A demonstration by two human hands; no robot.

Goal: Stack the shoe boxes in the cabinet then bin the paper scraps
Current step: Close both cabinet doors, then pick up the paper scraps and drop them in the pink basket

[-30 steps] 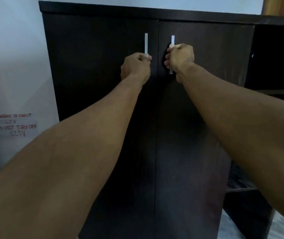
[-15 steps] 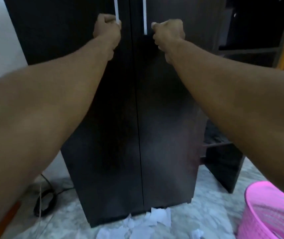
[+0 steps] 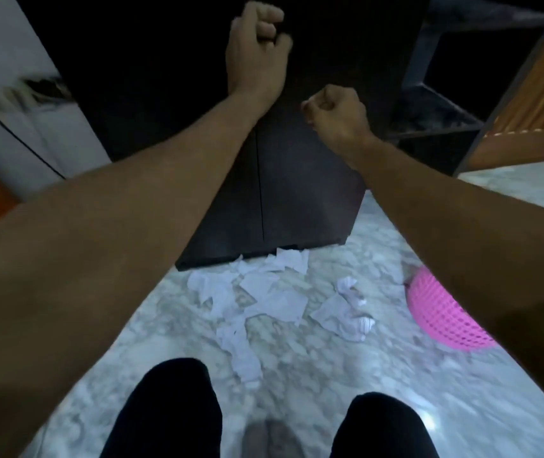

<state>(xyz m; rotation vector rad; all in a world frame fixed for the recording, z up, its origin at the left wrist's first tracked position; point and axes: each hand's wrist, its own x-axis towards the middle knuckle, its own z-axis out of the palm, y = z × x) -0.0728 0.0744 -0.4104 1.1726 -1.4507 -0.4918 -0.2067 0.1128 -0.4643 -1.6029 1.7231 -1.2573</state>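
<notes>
Cabinet (image 3: 297, 193) doors closed, no shoe boxes in view; stacking judged done, boxes presumably inside. Left hand (image 3: 257, 51) clenched in front of door, handle not visible, so cannot tell if it grips anything. Right hand (image 3: 336, 117) clenched, empty. Paper scraps (image 3: 273, 299) scattered on floor (image 3: 379, 375) at cabinet foot. Pink bin (image 3: 442, 319) near, right. Scraps all left to bin.

This looks like a room in a home or small office: a tall dark-brown wooden cabinet (image 3: 297, 180) with two closed doors stands on a grey-white marbled tile floor (image 3: 379, 375), a dark open shelf unit (image 3: 435, 120) beside it, a pink plastic mesh wastebasket (image 3: 442, 319) nearby.
</notes>
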